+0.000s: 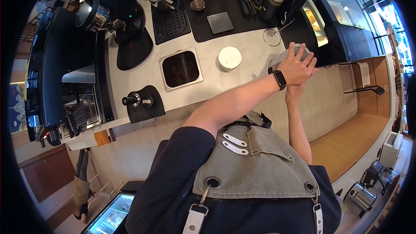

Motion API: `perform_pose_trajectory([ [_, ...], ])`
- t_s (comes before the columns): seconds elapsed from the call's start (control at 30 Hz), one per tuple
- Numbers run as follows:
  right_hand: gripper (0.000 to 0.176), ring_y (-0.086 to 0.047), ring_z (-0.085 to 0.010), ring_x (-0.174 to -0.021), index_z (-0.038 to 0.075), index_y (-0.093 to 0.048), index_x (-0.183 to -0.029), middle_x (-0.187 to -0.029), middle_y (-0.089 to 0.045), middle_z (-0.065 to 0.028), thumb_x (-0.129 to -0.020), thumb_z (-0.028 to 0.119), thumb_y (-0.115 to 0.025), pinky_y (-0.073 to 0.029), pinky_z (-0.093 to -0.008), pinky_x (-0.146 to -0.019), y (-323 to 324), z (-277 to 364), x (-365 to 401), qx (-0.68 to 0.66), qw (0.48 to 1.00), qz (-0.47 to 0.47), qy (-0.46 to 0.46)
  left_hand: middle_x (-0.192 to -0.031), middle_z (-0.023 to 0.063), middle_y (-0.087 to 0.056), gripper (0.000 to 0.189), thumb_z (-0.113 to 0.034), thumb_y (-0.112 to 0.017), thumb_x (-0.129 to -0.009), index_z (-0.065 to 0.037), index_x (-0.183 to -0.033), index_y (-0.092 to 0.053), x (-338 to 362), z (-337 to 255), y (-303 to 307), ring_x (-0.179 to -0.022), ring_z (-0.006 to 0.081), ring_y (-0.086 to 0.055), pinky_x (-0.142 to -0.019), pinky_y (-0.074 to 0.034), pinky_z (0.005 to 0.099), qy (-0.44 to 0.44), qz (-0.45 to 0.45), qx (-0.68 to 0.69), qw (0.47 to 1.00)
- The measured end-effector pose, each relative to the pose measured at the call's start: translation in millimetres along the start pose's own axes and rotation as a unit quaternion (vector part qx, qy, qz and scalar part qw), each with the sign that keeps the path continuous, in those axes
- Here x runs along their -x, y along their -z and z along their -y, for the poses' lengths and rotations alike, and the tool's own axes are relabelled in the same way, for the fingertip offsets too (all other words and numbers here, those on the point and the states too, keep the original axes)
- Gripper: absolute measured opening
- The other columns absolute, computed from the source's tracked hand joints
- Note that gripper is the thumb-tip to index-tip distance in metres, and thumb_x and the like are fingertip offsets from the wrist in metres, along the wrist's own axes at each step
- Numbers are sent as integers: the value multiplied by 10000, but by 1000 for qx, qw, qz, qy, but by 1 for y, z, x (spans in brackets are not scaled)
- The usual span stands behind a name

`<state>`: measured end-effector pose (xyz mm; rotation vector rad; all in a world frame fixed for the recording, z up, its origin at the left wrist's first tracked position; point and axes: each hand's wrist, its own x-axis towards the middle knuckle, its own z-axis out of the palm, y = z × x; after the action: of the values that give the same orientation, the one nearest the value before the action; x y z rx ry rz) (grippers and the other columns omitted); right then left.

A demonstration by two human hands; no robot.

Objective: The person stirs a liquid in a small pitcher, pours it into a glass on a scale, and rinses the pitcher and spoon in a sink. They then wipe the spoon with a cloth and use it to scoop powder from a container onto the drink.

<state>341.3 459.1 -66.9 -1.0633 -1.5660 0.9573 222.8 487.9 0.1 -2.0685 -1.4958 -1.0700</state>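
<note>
Grey cylindrical cup [284, 57]: held off the right end of the worktop [251, 45], at its front edge, tilted on its side. Clear glass [272, 37] sits just behind it.

Left hand [299, 66], smartwatch [280, 79] on the wrist: arm reaches across the body to the right. Grip closed over the cup's far end, fingers wrapped round the wall.

Right hand [294, 91]: comes up from below, pressed against the underside of the left hand. Mostly covered, so I cannot tell whether its grip is closed on the cup or only bracing it.

Nearby: white lidded cup [229, 57] to the left of the forearm, apart from it. Square knock box [181, 68] is sunk in the worktop further left.

Risks, as judged:
- The cup hangs at the worktop's edge, not squarely over it. A slip between the stacked hands would likely send it to the floor rather than onto the surface.
- Cup is tilted; whether it has a lid is hidden. If it is open or loosely capped, the contents could spill.
- A backward jerk of the cup could strike the clear glass.
- A sweep of the crossed left forearm could topple the white lidded cup.
</note>
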Motion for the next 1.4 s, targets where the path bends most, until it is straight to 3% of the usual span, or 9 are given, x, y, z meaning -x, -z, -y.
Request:
perform_pose_trajectory([
  [0.43, 655, -601, -159, -1219, -33, -431, -1507, -1427, -598, -116, -976, 148, -770, -484, -317, -1003, 3, -23, 0, -39, 999, -9, 1, -1324, 61, -717, 520, -571, -603, -979, -133, -1203, -771, 2, 7, 14, -1294, 413, -596, -1038, -374, 676, -27, -10, -16, 999],
  [0.73, 612, -578, -169, -1239, 6, -475, -1413, -1370, -594, -103, -917, 122, -814, -461, -323, -1041, 6, -22, 1, -64, 997, 0, -39, -1218, 54, -772, 402, -466, -661, -989, -119, -1152, -783, -5, -2, 16, -1221, 360, -671, -1025, -405, 649, 49, -28, 33, 998],
  [0.8, 589, -572, -171, -1227, 20, -498, -1348, -1324, -601, -99, -878, 91, -846, -453, -327, -1047, 5, -29, 2, -84, 996, -2, -41, -1207, 75, -777, 388, -441, -658, -1004, -109, -1163, -781, -18, -4, 25, -1201, 355, -685, -1024, -445, 583, 146, -66, 120, 980],
  [0.93, 613, -579, -188, -1204, 2, -515, -1293, -1285, -614, -97, -817, 76, -894, -449, -340, -1047, 3, -30, -1, -108, 994, -6, -29, -1183, 98, -779, 403, -416, -614, -1063, -79, -1242, -744, -37, 1, 58, -1191, 295, -698, -983, -522, 430, 406, -101, 439, 795],
  [1.07, 672, -588, -201, -1202, -23, -522, -1273, -1277, -627, -112, -764, 93, -944, -446, -355, -1063, 2, -25, -1, -78, 996, -20, -48, -1295, 134, -688, 513, -441, -477, -1133, -15, -1382, -616, 0, 30, 27, -1232, 247, -667, -980, -562, 379, 475, -241, 462, 709],
  [1.23, 674, -594, -220, -1243, -36, -528, -1268, -1265, -645, -134, -763, 115, -949, -450, -380, -1090, 1, -6, 3, -79, 994, -38, -61, -1384, 174, -640, 539, -445, -396, -1151, 2, -1377, -596, 41, 31, 9, -1234, 254, -652, -1031, -557, 388, 593, -279, 514, 553],
  [1.33, 668, -601, -223, -1257, -37, -533, -1264, -1269, -652, -143, -764, 115, -948, -457, -378, -1093, 6, -5, 3, -90, 993, -37, -64, -1424, 196, -612, 528, -413, -374, -1159, 19, -1385, -577, 74, 39, -18, -1220, 295, -657, -1033, -547, 406, 613, -245, 423, 620],
  [1.37, 670, -604, -223, -1253, -36, -533, -1265, -1269, -653, -141, -763, 117, -949, -459, -377, -1088, 8, -2, 2, -91, 993, -36, -65, -1462, 228, -577, 486, -346, -372, -1161, 31, -1416, -544, 93, 49, -30, -1258, 353, -626, -1068, -507, 420, 593, -166, 318, 721],
  [1.4, 672, -606, -223, -1250, -35, -533, -1265, -1269, -654, -139, -761, 119, -950, -462, -376, -1084, 10, 0, 3, -91, 993, -35, -65, -1472, 235, -567, 479, -326, -378, -1158, 32, -1445, -517, 96, 52, -30, -1294, 366, -594, -1091, -479, 424, 596, -118, 284, 742],
])
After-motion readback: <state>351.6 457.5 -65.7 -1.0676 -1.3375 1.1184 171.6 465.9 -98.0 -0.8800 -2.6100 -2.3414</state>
